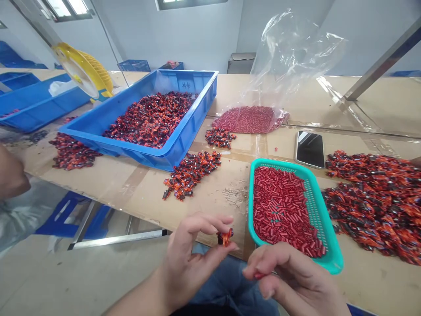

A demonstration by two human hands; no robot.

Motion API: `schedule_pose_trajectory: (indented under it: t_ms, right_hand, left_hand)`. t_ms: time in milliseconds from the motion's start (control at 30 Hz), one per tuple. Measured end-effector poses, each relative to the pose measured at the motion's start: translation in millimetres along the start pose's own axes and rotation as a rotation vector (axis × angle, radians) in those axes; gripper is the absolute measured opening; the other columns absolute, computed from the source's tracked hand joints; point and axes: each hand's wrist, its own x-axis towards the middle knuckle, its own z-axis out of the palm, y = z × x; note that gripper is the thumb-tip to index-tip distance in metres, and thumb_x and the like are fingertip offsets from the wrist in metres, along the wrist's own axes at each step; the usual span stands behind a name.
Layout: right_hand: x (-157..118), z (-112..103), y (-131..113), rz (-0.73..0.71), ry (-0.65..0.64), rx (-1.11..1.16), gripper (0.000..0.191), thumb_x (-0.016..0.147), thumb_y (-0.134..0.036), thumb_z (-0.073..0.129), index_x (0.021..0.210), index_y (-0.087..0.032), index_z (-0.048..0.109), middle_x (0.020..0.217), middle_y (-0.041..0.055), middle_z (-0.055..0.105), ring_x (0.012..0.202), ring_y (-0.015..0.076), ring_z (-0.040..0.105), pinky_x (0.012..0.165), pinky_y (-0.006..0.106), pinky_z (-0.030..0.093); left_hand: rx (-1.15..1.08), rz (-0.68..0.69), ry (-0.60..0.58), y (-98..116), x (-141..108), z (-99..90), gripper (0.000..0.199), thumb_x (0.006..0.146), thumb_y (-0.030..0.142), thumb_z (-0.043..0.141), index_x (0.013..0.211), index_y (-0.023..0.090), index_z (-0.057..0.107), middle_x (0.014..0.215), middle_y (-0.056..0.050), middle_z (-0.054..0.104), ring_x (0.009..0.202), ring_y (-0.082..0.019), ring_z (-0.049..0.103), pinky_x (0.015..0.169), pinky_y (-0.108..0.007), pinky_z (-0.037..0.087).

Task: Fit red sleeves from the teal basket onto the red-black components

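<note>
Between the thumb and fingers of my left hand (pixel 194 254) is a small orange-and-black plastic piece (pixel 225 237), held above the table's front edge. My right hand (pixel 292 276) pinches a small red tube (pixel 259 275), mostly covered by the fingertips. The two pieces are apart. Just beyond my right hand stands a green basket (pixel 332 250) filled with short red tubes (pixel 279 202). A loose pile of orange-and-black pieces (pixel 189 175) lies on the table past my left hand, and a smaller pile (pixel 219 138) sits behind it.
A large blue crate (pixel 197 123) holds many orange-and-black pieces. A clear bag (pixel 253 118) of red tubes stands behind the basket. At right are a phone (pixel 310 149) and a big heap of pieces (pixel 378 202). A yellow fan (pixel 83 70) and another person's arm (pixel 11 171) are at left.
</note>
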Motion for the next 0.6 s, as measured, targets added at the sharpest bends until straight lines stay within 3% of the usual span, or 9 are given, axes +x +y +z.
schedule_pose_trajectory:
  t_ms: [100, 233, 333, 433, 533, 600]
  right_hand:
    - [-1, 7, -2, 0.117, 0.028, 0.075, 0.041, 0.084, -0.060, 0.081, 0.079, -0.022, 0.067, 0.070, 0.0025, 0.069, 0.066, 0.0151, 0.067, 0.064, 0.022, 0.056]
    - [1, 12, 5, 0.159, 0.054, 0.147, 0.046, 0.083, -0.064, 0.079, 0.078, -0.021, 0.063, 0.069, -0.0001, 0.059, 0.065, 0.0132, 0.058, 0.061, 0.022, 0.048]
    - [3, 12, 12, 0.114, 0.076, 0.112, 0.040, 0.086, -0.060, 0.078, 0.079, -0.022, 0.066, 0.073, 0.0004, 0.060, 0.069, 0.0138, 0.055, 0.063, 0.022, 0.047]
    - [2, 9, 14, 0.015, 0.113, 0.052, 0.025, 0.092, -0.050, 0.076, 0.086, -0.026, 0.071, 0.080, 0.0020, 0.064, 0.077, 0.0161, 0.063, 0.068, 0.023, 0.054]
    - [-2, 3, 8, -0.102, 0.064, -0.068, 0.008, 0.098, -0.035, 0.070, 0.096, -0.029, 0.074, 0.089, 0.0038, 0.070, 0.082, 0.0174, 0.070, 0.072, 0.024, 0.060]
    - [-4, 0, 2, -0.175, 0.038, -0.173, 0.007, 0.099, -0.029, 0.068, 0.104, -0.029, 0.073, 0.094, 0.0048, 0.073, 0.081, 0.0183, 0.073, 0.072, 0.025, 0.063]
  left_hand:
    - [-0.042, -0.029, -0.031, 2, 0, 0.0, 0.043, 0.088, 0.009, 0.080, 0.117, 0.026, 0.055, 0.102, 0.001, 0.075, 0.095, -0.017, 0.080, 0.088, -0.027, 0.068]
    - [-0.017, -0.013, -0.070, 4, -1, -2.4, 0.052, 0.084, 0.018, 0.087, 0.124, 0.024, 0.056, 0.101, -0.002, 0.080, 0.089, -0.015, 0.079, 0.084, -0.022, 0.066]
    - [0.002, 0.029, -0.091, 5, 0, -3.6, 0.056, 0.083, 0.020, 0.088, 0.128, 0.024, 0.055, 0.100, -0.002, 0.082, 0.085, -0.014, 0.076, 0.082, -0.024, 0.064]
    - [0.039, 0.068, -0.096, 6, 2, -3.5, 0.052, 0.084, 0.019, 0.087, 0.126, 0.024, 0.056, 0.100, -0.003, 0.083, 0.082, -0.016, 0.074, 0.078, -0.030, 0.062]
    - [0.067, 0.097, -0.106, 8, 3, -3.2, 0.050, 0.087, 0.018, 0.084, 0.127, 0.024, 0.054, 0.101, -0.005, 0.083, 0.081, -0.017, 0.075, 0.080, -0.035, 0.060]
    - [0.088, 0.115, -0.132, 9, 3, -3.5, 0.051, 0.090, 0.018, 0.082, 0.130, 0.024, 0.052, 0.101, -0.006, 0.083, 0.080, -0.017, 0.077, 0.082, -0.036, 0.059]
